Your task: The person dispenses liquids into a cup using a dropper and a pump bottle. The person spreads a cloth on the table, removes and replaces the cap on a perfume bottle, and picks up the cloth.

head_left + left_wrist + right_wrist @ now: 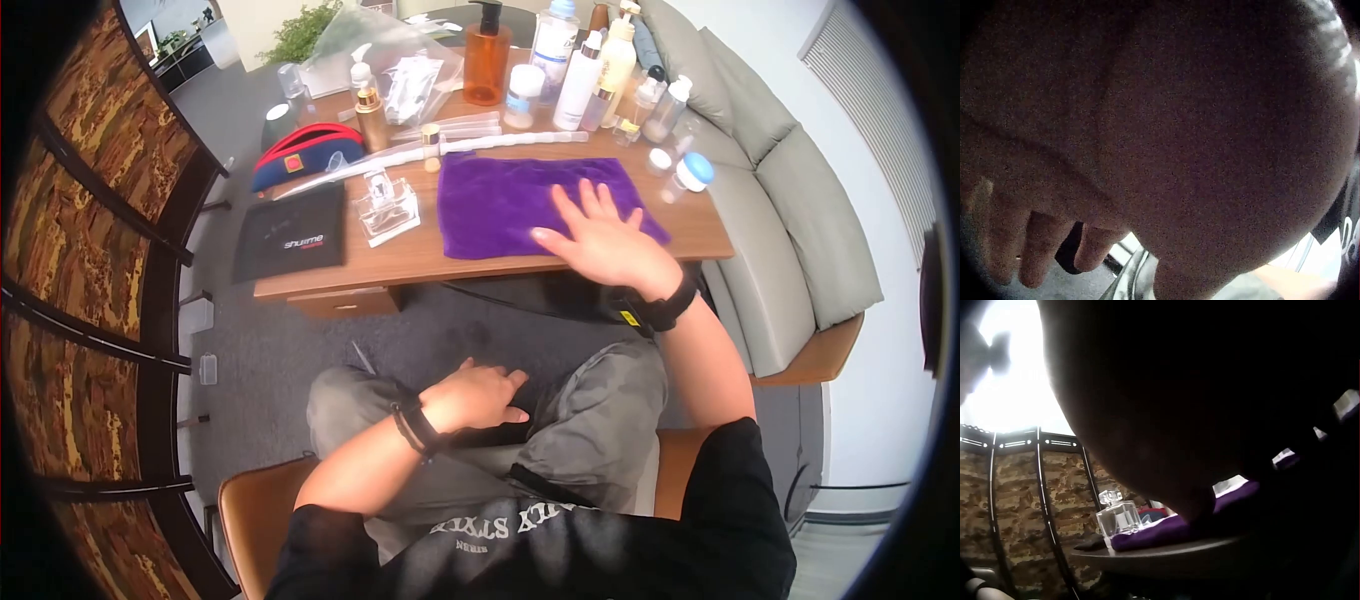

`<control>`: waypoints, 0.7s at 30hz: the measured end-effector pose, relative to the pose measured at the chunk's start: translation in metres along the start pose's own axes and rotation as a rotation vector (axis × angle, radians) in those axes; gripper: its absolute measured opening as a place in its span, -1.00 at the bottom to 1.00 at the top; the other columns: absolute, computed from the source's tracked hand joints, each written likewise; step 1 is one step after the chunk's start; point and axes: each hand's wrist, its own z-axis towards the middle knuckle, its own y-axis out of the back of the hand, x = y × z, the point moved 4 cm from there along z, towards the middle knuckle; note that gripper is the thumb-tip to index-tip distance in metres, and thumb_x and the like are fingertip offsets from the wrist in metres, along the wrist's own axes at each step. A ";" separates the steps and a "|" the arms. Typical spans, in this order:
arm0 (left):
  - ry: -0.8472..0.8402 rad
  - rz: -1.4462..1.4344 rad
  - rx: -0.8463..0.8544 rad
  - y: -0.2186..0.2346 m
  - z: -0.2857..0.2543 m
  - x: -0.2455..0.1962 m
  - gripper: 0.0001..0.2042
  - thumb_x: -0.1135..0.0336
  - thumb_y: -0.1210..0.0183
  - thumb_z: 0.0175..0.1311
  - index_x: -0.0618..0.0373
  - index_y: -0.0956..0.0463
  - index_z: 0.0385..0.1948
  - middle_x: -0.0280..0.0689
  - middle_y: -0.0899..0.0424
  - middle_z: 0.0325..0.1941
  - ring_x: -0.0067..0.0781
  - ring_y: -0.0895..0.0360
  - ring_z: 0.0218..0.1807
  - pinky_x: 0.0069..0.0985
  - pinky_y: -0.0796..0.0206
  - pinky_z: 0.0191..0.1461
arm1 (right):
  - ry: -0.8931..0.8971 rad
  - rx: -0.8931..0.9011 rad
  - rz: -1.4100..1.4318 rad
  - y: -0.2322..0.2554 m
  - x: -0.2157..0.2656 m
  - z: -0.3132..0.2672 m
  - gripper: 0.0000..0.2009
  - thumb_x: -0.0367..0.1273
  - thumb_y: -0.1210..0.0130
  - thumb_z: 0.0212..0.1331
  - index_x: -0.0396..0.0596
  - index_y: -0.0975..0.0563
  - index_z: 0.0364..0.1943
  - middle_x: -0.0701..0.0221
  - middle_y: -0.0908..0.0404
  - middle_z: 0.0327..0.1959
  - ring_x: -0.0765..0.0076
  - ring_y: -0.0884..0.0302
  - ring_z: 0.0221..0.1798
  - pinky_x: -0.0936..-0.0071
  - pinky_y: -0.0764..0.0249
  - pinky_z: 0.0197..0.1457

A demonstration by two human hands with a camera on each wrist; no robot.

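A purple towel (500, 205) lies spread flat at the front of the wooden table. My right hand (612, 240) is over its right part, palm down with fingers spread, gripping nothing. Seen from the right wrist, the thumb comes down right at the towel (1163, 532), while most of that hand is dark. My left hand (475, 395) hangs over my lap, its fingers loosely bent and nothing held. In the left wrist view the palm (1166, 144) fills most of the picture. Left of the towel stands a clear glass perfume bottle (388, 210).
A black pouch (290, 235) and a blue-red case (305, 155) lie at the table's left. Behind the towel are a long white strip (500, 143), an amber pump bottle (486, 65) and several other bottles. A blue-lidded jar (690, 178) stands at the right, near the grey sofa (790, 200).
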 end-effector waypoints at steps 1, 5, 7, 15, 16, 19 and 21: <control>-0.005 0.004 0.007 0.001 0.000 0.000 -0.28 -0.20 -0.16 0.41 0.13 -0.33 0.42 0.10 -0.63 0.19 0.17 -0.55 0.31 0.22 -0.22 0.47 | 0.016 0.038 -0.009 0.006 0.010 -0.002 -0.14 0.31 0.26 0.45 0.08 -0.02 0.65 -0.16 0.19 0.67 -0.38 0.38 0.72 -0.63 0.32 0.55; 0.004 -0.004 0.018 0.002 0.000 0.000 -0.30 -0.18 -0.16 0.41 0.12 -0.32 0.43 0.11 -0.62 0.22 0.19 -0.53 0.32 0.21 -0.21 0.48 | 0.265 0.133 0.173 0.017 0.054 0.006 -0.14 0.30 0.22 0.45 0.05 -0.03 0.64 -0.18 0.18 0.67 -0.39 0.39 0.72 -0.65 0.31 0.54; -0.002 -0.005 0.018 0.001 0.000 0.001 -0.30 -0.17 -0.17 0.41 0.11 -0.32 0.43 0.11 -0.62 0.22 0.20 -0.53 0.32 0.21 -0.21 0.47 | 0.282 0.057 0.123 0.009 0.070 0.020 -0.15 0.27 0.21 0.46 0.05 -0.04 0.64 -0.18 0.19 0.67 -0.42 0.39 0.71 -0.67 0.33 0.54; 0.020 0.004 -0.005 0.003 -0.002 0.004 -0.28 -0.21 -0.16 0.41 0.12 -0.31 0.43 0.12 -0.62 0.23 0.22 -0.55 0.30 0.20 -0.24 0.46 | 0.244 0.231 0.020 -0.010 0.086 0.040 -0.24 0.20 0.26 0.51 0.34 0.14 0.67 0.02 0.43 0.72 -0.38 0.57 0.72 -0.86 0.46 0.41; 0.023 -0.004 -0.003 0.003 -0.001 0.004 -0.28 -0.21 -0.16 0.41 0.12 -0.31 0.43 0.12 -0.62 0.23 0.22 -0.55 0.30 0.20 -0.24 0.46 | 0.247 0.238 0.019 -0.012 0.086 0.039 -0.24 0.20 0.26 0.51 0.34 0.14 0.67 0.02 0.43 0.72 -0.38 0.57 0.72 -0.86 0.46 0.41; 0.014 -0.002 -0.013 0.004 0.000 0.004 -0.28 -0.21 -0.16 0.41 0.12 -0.31 0.42 0.12 -0.62 0.22 0.22 -0.55 0.29 0.20 -0.24 0.46 | 0.237 0.160 0.024 -0.015 0.086 0.037 -0.25 0.21 0.25 0.51 0.34 0.09 0.67 0.03 0.39 0.72 -0.37 0.56 0.72 -0.87 0.45 0.40; 0.008 0.003 -0.024 0.005 0.001 0.005 -0.29 -0.20 -0.16 0.41 0.13 -0.32 0.42 0.12 -0.63 0.22 0.21 -0.55 0.30 0.22 -0.23 0.46 | 0.234 0.143 0.031 -0.017 0.086 0.038 -0.25 0.21 0.24 0.51 0.34 0.07 0.67 0.03 0.38 0.72 -0.37 0.55 0.72 -0.87 0.45 0.41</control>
